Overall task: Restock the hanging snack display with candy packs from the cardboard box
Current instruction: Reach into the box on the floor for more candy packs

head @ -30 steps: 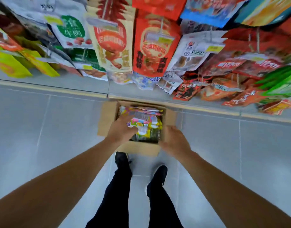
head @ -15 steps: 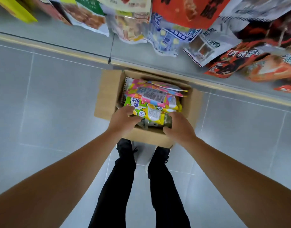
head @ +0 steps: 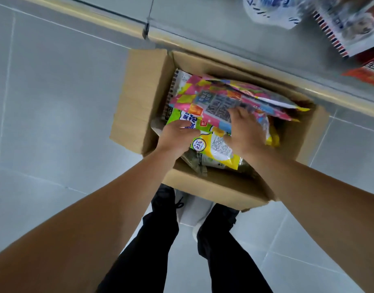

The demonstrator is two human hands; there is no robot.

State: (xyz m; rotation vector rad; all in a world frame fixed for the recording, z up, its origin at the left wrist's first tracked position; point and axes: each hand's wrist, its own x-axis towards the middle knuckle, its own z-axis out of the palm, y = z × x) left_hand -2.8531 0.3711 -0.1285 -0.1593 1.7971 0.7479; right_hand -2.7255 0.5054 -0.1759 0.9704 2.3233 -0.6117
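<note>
While I bend over the open brown cardboard box (head: 139, 98) on the grey tiled floor (head: 44, 102), my left hand (head: 175, 138) curls its fingers onto the left edge of the green-and-yellow plastic candy pack (head: 215, 149), seemingly to pull it free of the pile. My right hand (head: 247, 132) lies flatter, fingers spread across the pink checkered candy pack (head: 205, 96) above it, probably holding that one back or sorting through. Every pack is inside the box, none hung yet. Lower packs are buried and unreadable, my right fingertips blur, and only the bottom corners of hanging snack bags (head: 338, 24) show at the upper right.
</note>
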